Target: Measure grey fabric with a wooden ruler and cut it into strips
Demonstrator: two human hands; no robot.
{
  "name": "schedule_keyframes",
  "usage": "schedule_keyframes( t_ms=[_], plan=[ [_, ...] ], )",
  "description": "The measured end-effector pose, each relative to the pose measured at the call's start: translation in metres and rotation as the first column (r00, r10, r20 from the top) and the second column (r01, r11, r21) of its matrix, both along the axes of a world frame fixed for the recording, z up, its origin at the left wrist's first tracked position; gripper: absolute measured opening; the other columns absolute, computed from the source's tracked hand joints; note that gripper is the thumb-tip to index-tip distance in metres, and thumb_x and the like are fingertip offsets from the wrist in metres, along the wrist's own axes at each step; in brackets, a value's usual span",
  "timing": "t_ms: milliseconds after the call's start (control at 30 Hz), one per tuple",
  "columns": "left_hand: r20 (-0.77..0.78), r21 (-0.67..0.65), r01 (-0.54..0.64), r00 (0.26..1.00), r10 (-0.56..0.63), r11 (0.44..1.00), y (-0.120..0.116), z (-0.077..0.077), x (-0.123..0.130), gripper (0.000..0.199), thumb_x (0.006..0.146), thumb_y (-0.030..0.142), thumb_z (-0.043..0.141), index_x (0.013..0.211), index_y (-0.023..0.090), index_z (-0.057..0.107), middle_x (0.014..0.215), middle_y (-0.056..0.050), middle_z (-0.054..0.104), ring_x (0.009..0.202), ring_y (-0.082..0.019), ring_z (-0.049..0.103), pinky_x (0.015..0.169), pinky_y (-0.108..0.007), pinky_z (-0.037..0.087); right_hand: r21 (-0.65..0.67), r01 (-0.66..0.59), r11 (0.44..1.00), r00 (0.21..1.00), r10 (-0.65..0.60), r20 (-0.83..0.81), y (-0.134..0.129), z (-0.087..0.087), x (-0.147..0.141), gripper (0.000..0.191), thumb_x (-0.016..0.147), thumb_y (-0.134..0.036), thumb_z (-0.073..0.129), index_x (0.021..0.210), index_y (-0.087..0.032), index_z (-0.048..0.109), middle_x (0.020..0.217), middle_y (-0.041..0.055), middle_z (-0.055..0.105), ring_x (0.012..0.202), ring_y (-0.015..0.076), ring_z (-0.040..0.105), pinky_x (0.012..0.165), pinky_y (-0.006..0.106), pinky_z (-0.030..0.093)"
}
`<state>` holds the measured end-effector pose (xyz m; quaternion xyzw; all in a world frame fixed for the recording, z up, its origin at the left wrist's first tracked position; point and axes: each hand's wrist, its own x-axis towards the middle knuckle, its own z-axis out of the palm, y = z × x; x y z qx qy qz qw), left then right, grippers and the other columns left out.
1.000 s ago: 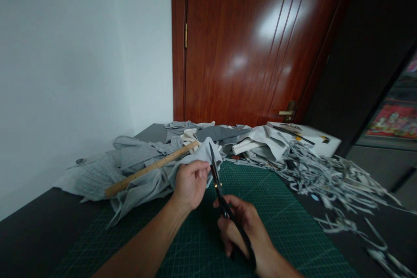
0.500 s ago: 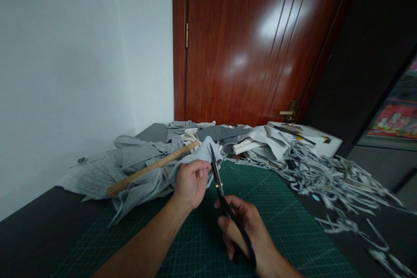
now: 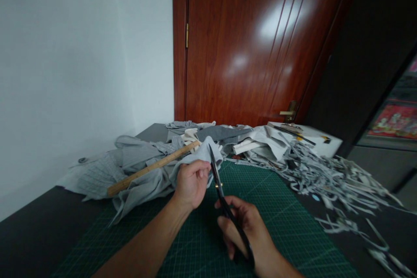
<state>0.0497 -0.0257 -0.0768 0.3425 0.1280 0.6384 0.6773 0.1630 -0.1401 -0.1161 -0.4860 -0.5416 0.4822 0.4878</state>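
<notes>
My left hand [image 3: 193,183] pinches the edge of a light grey fabric piece [image 3: 205,152], which hangs off to the left over the mat. Black-handled scissors [image 3: 216,178] are in my right hand [image 3: 243,226], its fingers wrapped through the handle loops. Their blades point up and away, lying against the raised fabric just right of my left fingertips. The blades look nearly closed. Under both hands lies a green cutting mat [image 3: 286,230] with a grid.
A wooden ruler [image 3: 150,171] rests across a heap of grey cloth [image 3: 137,152] on the left. Tangled fabric strips [image 3: 325,178] cover the table's right side. Behind them sits a white box [image 3: 321,137] with tools on top. A wooden door [image 3: 244,43] stands beyond.
Hardly anything differs. The scissors' tip and handles have shifted very slightly left; the left hand and fabric hold their place.
</notes>
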Motion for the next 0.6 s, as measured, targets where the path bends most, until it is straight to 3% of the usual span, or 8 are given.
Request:
schedule_keyframes(
  t_ms=[167, 267, 333, 400, 467, 600],
  plan=[
    [0.057, 0.001, -0.011, 0.998, 0.011, 1.0, -0.001, 0.001, 0.001, 0.045, 0.052, 0.007, 0.079, 0.033, 0.02, 0.04, 0.041, 0.005, 0.043, 0.05, -0.009, 0.046, 0.065, -0.025, 0.051, 0.001, 0.009, 1.0, 1.0, -0.009, 0.001, 0.0, -0.002, 0.0, 0.055, 0.075, -0.065, 0.077, 0.099, -0.018, 0.059, 0.044, -0.0131, 0.048, 0.03, 0.0066, 0.038, 0.033, 0.017, 0.033],
    [0.089, -0.004, 0.003, 0.996, -0.003, 1.0, -0.005, 0.008, 0.002, 0.047, 0.058, 0.01, 0.081, 0.036, 0.019, 0.04, 0.054, 0.002, 0.061, 0.057, -0.011, 0.057, 0.07, -0.027, 0.056, -0.005, 0.005, 1.0, 1.0, -0.005, 0.004, -0.001, 0.0, -0.001, 0.058, 0.074, -0.067, 0.077, 0.099, -0.018, 0.059, 0.044, -0.0129, 0.048, 0.031, 0.0067, 0.039, 0.033, 0.017, 0.034],
    [0.126, -0.05, 0.011, 0.992, -0.004, 0.999, -0.008, 0.015, 0.003, 0.03, 0.069, 0.014, 0.08, 0.05, 0.019, 0.058, 0.074, -0.002, 0.075, 0.072, -0.017, 0.069, 0.077, -0.029, 0.06, -0.001, 0.002, 1.0, 1.0, -0.002, 0.008, -0.001, 0.001, -0.001, 0.058, 0.074, -0.067, 0.077, 0.099, -0.018, 0.059, 0.044, -0.0124, 0.049, 0.031, 0.0067, 0.039, 0.033, 0.017, 0.032],
    [0.173, -0.133, 0.013, 0.985, 0.01, 0.991, -0.012, 0.022, 0.004, 0.004, 0.081, 0.015, 0.074, 0.077, 0.016, 0.073, 0.092, -0.006, 0.08, 0.085, -0.02, 0.074, 0.082, -0.03, 0.061, 0.009, -0.002, 1.0, 1.0, 0.002, 0.006, -0.001, 0.0, -0.001, 0.057, 0.075, -0.067, 0.076, 0.098, -0.018, 0.058, 0.045, -0.0122, 0.049, 0.031, 0.0065, 0.039, 0.033, 0.017, 0.031],
    [0.209, -0.211, 0.009, 0.977, 0.036, 0.977, -0.015, 0.027, 0.005, 0.01, 0.088, 0.012, 0.066, 0.093, 0.013, 0.075, 0.097, -0.009, 0.081, 0.088, -0.02, 0.076, 0.084, -0.03, 0.062, 0.018, -0.005, 1.0, 1.0, 0.005, 0.004, -0.001, -0.001, -0.001, 0.056, 0.075, -0.066, 0.076, 0.098, -0.018, 0.057, 0.044, -0.0122, 0.049, 0.031, 0.0066, 0.039, 0.033, 0.017, 0.03],
    [0.229, -0.269, -0.018, 0.97, 0.082, 0.963, -0.016, 0.031, 0.006, 0.019, 0.086, 0.001, 0.057, 0.088, 0.011, 0.073, 0.088, -0.01, 0.081, 0.081, -0.018, 0.077, 0.081, -0.028, 0.063, 0.014, -0.001, 1.0, 1.0, 0.001, 0.017, 0.0, -0.003, -0.001, 0.052, 0.076, -0.062, 0.075, 0.097, -0.018, 0.057, 0.044, -0.012, 0.049, 0.03, 0.007, 0.04, 0.033, 0.017, 0.029]
  ],
)
